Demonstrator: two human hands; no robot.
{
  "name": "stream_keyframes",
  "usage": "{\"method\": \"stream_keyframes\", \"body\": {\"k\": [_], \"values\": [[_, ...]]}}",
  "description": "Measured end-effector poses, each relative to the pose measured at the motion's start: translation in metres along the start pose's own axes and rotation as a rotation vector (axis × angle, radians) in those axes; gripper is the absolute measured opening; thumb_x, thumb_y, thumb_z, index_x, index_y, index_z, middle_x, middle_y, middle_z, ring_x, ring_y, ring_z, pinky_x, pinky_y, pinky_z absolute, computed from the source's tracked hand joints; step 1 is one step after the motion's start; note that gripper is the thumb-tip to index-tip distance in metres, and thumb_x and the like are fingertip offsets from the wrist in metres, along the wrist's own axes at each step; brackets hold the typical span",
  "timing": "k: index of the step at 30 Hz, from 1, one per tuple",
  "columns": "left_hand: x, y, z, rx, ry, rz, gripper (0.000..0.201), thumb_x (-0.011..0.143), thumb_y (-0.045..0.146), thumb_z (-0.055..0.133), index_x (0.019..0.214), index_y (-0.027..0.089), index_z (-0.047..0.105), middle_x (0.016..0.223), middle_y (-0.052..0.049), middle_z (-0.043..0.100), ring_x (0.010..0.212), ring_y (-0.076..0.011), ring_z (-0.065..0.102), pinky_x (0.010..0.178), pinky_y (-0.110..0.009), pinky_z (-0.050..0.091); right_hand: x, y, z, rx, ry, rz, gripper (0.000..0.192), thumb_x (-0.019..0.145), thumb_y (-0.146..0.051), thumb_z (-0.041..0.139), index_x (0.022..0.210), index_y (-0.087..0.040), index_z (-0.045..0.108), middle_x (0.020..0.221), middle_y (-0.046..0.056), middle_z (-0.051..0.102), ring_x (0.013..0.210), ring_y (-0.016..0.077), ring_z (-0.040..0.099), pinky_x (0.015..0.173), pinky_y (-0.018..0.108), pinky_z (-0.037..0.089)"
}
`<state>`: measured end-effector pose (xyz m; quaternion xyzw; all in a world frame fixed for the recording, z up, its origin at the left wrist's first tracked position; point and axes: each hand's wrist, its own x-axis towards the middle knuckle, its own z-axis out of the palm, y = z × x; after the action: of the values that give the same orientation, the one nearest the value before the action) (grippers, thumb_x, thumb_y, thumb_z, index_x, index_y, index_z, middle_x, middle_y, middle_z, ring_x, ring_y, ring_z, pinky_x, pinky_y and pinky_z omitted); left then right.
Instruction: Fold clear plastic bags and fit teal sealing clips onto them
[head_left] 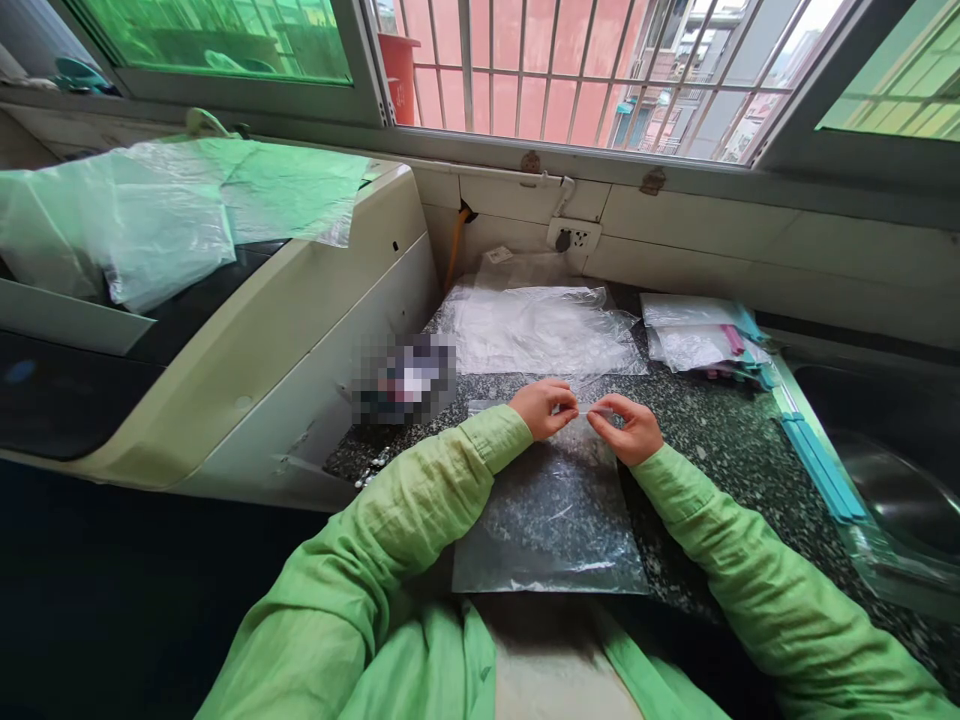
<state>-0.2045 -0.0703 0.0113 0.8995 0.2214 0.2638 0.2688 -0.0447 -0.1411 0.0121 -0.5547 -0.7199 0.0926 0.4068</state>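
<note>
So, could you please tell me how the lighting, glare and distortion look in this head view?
Head view: daylight from the barred window; white glare on the clear plastic bag pinched by the left hand and right hand; wide-angle bending at the edges; one pixelated patch on the counter.

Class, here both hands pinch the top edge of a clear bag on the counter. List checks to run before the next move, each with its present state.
1. Left hand grips the clear bag's top edge: ok.
2. Right hand grips the same edge: ok.
3. Bag lies flat on the counter: ok.
4. Bag's top sealed: cannot tell.
5. Bag empty: ok, nothing shows inside.
6. Spare bag stack is apart, behind: ok.
</note>
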Motion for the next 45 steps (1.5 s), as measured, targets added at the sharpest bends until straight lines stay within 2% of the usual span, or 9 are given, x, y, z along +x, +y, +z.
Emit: {"method": "stream_keyframes", "body": {"k": [8, 14, 21, 29, 40, 45], "values": [[0.001, -0.003, -0.005, -0.065, -0.002, -0.082, 0.015, 0.071, 0.025, 0.056, 0.071, 0.013, 0.064, 0.062, -0.001, 0.054, 0.058, -0.0085, 0.045, 0.058, -0.021, 0.037, 0.001, 0.0, -0.003, 0.004, 0.035, 0.037, 0.013, 0.07, -0.028, 0.053, 0.062, -0.019, 0.055, 0.057, 0.0, 0.057, 0.054, 0.012, 0.051, 0.055, 0.025, 0.044], [0.002, -0.008, -0.013, -0.112, 0.013, -0.097, 0.011, 0.069, 0.019, 0.056, 0.069, 0.012, 0.064, 0.064, -0.001, 0.054, 0.059, -0.0077, 0.045, 0.057, -0.019, 0.037, 0.0, 0.004, -0.006, 0.013, 0.099, 0.081, 0.012, 0.069, -0.029, 0.054, 0.062, -0.019, 0.055, 0.057, 0.0, 0.057, 0.054, 0.0121, 0.052, 0.055, 0.024, 0.044], [0.002, -0.009, -0.012, -0.055, -0.014, -0.097, 0.007, 0.068, 0.016, 0.056, 0.065, 0.012, 0.062, 0.062, 0.0, 0.053, 0.057, -0.0073, 0.043, 0.056, -0.019, 0.036, -0.002, 0.005, -0.008, 0.01, 0.058, 0.059, 0.013, 0.07, -0.029, 0.053, 0.062, -0.019, 0.055, 0.058, 0.0, 0.057, 0.055, 0.0123, 0.053, 0.057, 0.025, 0.045], [0.001, -0.005, -0.011, -0.02, -0.031, -0.06, 0.01, 0.07, 0.018, 0.055, 0.066, 0.013, 0.062, 0.065, -0.002, 0.055, 0.063, -0.0097, 0.047, 0.061, -0.021, 0.038, -0.001, 0.006, -0.007, 0.057, -0.022, 0.081, 0.013, 0.07, -0.03, 0.054, 0.066, -0.018, 0.056, 0.061, 0.002, 0.06, 0.058, 0.0131, 0.056, 0.058, 0.025, 0.046], [0.001, -0.003, -0.011, 0.005, -0.045, -0.06, 0.01, 0.07, 0.018, 0.055, 0.067, 0.013, 0.063, 0.064, -0.001, 0.055, 0.062, -0.0096, 0.047, 0.06, -0.02, 0.038, -0.001, 0.003, -0.007, 0.011, -0.007, 0.044, 0.013, 0.071, -0.029, 0.052, 0.063, -0.019, 0.055, 0.057, 0.001, 0.057, 0.053, 0.0119, 0.052, 0.053, 0.024, 0.043], [0.001, -0.004, -0.01, 0.003, -0.047, -0.057, 0.009, 0.069, 0.017, 0.055, 0.067, 0.013, 0.063, 0.064, -0.002, 0.055, 0.063, -0.0099, 0.047, 0.061, -0.021, 0.038, -0.002, 0.011, -0.003, 0.027, 0.011, 0.038, 0.014, 0.07, -0.03, 0.052, 0.062, -0.019, 0.055, 0.056, 0.0, 0.057, 0.052, 0.0119, 0.053, 0.053, 0.024, 0.044]]}}
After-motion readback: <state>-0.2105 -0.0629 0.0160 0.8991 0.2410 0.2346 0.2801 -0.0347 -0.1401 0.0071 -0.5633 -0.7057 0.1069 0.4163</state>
